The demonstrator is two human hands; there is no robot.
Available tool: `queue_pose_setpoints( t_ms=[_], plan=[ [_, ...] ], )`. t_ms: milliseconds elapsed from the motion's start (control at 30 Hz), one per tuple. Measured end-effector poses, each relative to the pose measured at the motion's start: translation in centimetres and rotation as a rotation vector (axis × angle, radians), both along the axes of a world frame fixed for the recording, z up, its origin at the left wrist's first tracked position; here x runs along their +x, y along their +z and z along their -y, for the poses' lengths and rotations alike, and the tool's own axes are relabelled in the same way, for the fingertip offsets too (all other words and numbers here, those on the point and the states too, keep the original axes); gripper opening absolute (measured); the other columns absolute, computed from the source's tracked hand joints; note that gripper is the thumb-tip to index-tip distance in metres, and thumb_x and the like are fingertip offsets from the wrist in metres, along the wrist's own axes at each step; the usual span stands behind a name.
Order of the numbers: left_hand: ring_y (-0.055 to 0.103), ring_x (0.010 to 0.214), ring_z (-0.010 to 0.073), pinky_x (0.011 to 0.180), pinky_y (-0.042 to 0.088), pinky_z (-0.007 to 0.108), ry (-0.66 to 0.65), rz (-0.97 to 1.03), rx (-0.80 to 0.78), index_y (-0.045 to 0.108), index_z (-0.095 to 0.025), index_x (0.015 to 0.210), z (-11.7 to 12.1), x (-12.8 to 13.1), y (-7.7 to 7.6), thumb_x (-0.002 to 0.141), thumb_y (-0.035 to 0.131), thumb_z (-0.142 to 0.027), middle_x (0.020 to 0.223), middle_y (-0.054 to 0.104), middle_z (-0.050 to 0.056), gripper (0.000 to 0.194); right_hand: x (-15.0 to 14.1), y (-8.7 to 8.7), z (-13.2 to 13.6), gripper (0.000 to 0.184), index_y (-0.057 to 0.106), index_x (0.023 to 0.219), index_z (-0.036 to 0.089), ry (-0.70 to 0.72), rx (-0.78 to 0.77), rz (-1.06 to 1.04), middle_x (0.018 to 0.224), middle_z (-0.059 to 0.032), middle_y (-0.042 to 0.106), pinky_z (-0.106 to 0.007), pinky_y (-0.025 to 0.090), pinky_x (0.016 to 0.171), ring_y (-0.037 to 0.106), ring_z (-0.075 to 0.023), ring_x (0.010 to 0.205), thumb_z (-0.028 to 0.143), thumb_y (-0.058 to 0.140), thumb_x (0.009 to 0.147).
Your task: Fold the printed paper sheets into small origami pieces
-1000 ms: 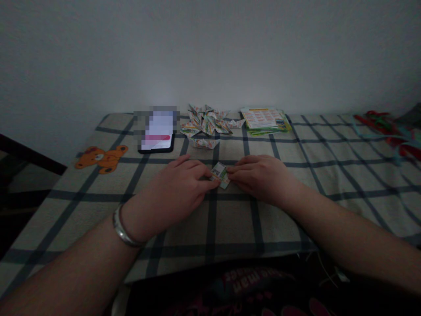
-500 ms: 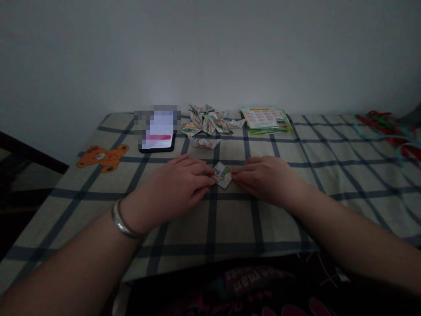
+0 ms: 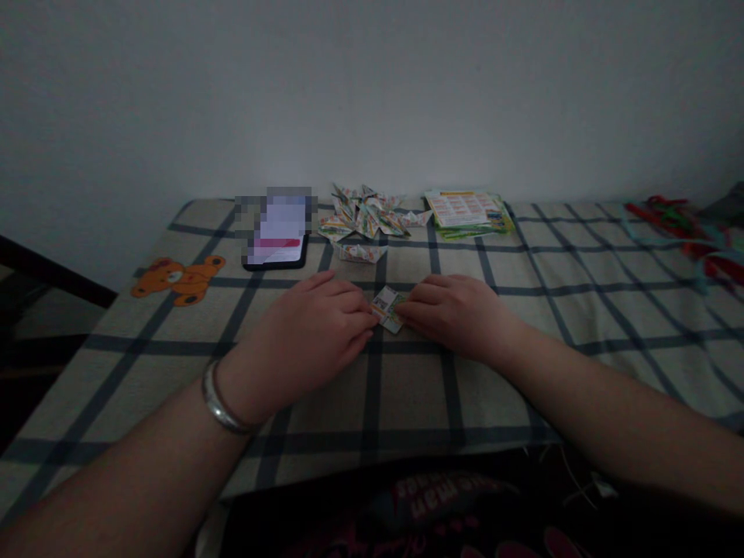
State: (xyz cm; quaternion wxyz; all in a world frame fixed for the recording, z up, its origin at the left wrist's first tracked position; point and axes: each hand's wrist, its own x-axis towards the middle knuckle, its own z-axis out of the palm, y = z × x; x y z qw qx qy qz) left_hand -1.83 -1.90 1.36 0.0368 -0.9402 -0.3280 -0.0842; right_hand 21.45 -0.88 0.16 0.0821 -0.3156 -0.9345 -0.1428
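Note:
A small folded square of printed paper [image 3: 386, 307] lies on the checked tablecloth, one corner turned toward me. My left hand [image 3: 319, 329] has its fingertips closed at the paper's left corner. From the other side, my right hand [image 3: 456, 314] pinches the right corner, its fingers drawn together and covering that edge. Both thumbs are largely hidden under the hands. Just beyond the paper sits a single folded paper boat [image 3: 360, 253], apart from both hands.
Several folded paper boats [image 3: 369, 213] are heaped near the wall. Right of them lies a stack of printed sheets [image 3: 468, 213]. A lit phone [image 3: 277, 236] rests at the left, near an orange bear patch [image 3: 180, 279]. Red and pale-blue ribbons [image 3: 680, 225] lie far right.
My right hand has moved slightly left, its fingertips now over the paper's right corner. The left hand stays almost where it was, at the left corner.

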Motion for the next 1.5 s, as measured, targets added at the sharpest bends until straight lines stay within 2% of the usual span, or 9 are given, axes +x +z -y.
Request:
queue_pose_setpoints(
  t_ms=[200, 400, 567, 800, 1133, 1300, 1400, 1433, 1500],
  plan=[
    [0.061, 0.096, 0.0211, 0.090, 0.046, 0.038, -0.002, 0.053, -0.066, 0.069, -0.023, 0.105, -0.5, -0.5, -0.2, 0.092, 0.054, -0.026, 0.100, 0.070, 0.003, 0.020, 0.3, -0.3, -0.3, 0.022, 0.069, 0.103, 0.023, 0.046, 0.061, 0.047, 0.084, -0.0003, 0.067, -0.031, 0.032, 0.059, 0.056, -0.0152, 0.075, 0.029, 0.048, 0.097],
    [0.062, 0.090, 0.0208, 0.088, 0.046, 0.038, 0.020, 0.068, -0.043, 0.071, -0.020, 0.095, -0.9, -0.2, -0.4, 0.092, 0.055, -0.024, 0.091, 0.069, 0.004, 0.017, 0.4, -0.2, -0.5, 0.018, 0.068, 0.099, 0.021, 0.095, 0.093, 0.061, 0.084, -0.0003, 0.068, -0.031, 0.034, 0.065, 0.055, -0.0156, 0.076, 0.025, 0.051, 0.096],
    [0.063, 0.088, 0.0212, 0.095, 0.044, 0.042, 0.047, 0.080, 0.007, 0.071, -0.019, 0.090, -0.8, 0.4, -0.7, 0.091, 0.057, -0.025, 0.087, 0.069, 0.005, 0.016, 0.1, 0.0, -0.6, 0.023, 0.068, 0.083, 0.020, 0.130, 0.112, 0.023, 0.075, -0.0008, 0.066, -0.033, 0.036, 0.076, 0.053, -0.0151, 0.071, 0.021, 0.049, 0.095],
    [0.063, 0.084, 0.0201, 0.102, 0.041, 0.047, 0.064, 0.086, 0.071, 0.070, -0.020, 0.086, -0.9, 0.7, -1.1, 0.093, 0.054, -0.029, 0.083, 0.068, 0.003, 0.020, -0.2, -0.3, -0.7, 0.023, 0.067, 0.080, 0.020, 0.086, 0.162, 0.012, 0.073, 0.0005, 0.065, -0.032, 0.035, 0.079, 0.055, -0.0154, 0.070, 0.021, 0.048, 0.093],
    [0.062, 0.091, 0.0202, 0.107, 0.038, 0.046, 0.069, 0.001, 0.094, 0.068, -0.021, 0.092, -0.6, 1.0, -0.6, 0.094, 0.047, -0.024, 0.087, 0.067, 0.002, 0.021, -0.3, -0.4, -0.6, 0.019, 0.070, 0.087, 0.020, 0.031, 0.039, -0.097, 0.079, -0.0019, 0.066, -0.034, 0.034, 0.076, 0.055, -0.0179, 0.073, 0.028, 0.053, 0.089],
    [0.063, 0.084, 0.0204, 0.104, 0.039, 0.048, 0.041, 0.107, 0.106, 0.069, -0.021, 0.085, -0.9, 0.8, -1.2, 0.090, 0.053, -0.026, 0.082, 0.068, 0.001, 0.018, -0.1, -0.5, -0.8, 0.021, 0.072, 0.095, 0.023, 0.035, 0.031, -0.092, 0.084, -0.0018, 0.066, -0.034, 0.033, 0.073, 0.055, -0.0179, 0.076, 0.029, 0.052, 0.092],
    [0.063, 0.085, 0.0201, 0.096, 0.045, 0.042, 0.031, 0.204, 0.065, 0.069, -0.020, 0.089, -1.6, 0.4, -1.1, 0.090, 0.052, -0.029, 0.085, 0.069, 0.002, 0.019, 0.0, -0.7, -0.9, 0.022, 0.072, 0.095, 0.023, 0.033, 0.035, -0.086, 0.083, -0.0015, 0.066, -0.033, 0.032, 0.071, 0.054, -0.0176, 0.075, 0.029, 0.052, 0.093],
    [0.063, 0.088, 0.0210, 0.090, 0.047, 0.040, 0.051, 0.254, 0.079, 0.069, -0.020, 0.092, -2.0, 0.1, -0.9, 0.091, 0.051, -0.030, 0.088, 0.070, 0.003, 0.020, 0.0, -0.8, -0.9, 0.021, 0.073, 0.094, 0.023, 0.034, 0.033, -0.087, 0.083, -0.0016, 0.066, -0.033, 0.032, 0.071, 0.054, -0.0177, 0.075, 0.028, 0.052, 0.092],
    [0.062, 0.096, 0.0234, 0.091, 0.046, 0.041, 0.203, 0.331, 0.142, 0.067, -0.019, 0.099, -2.7, -0.9, -0.5, 0.091, 0.050, -0.031, 0.098, 0.069, 0.005, 0.022, 0.0, -0.9, -1.0, 0.021, 0.073, 0.094, 0.023, 0.035, 0.027, -0.087, 0.084, -0.0019, 0.067, -0.033, 0.033, 0.070, 0.055, -0.0179, 0.076, 0.028, 0.053, 0.092]
  ],
)
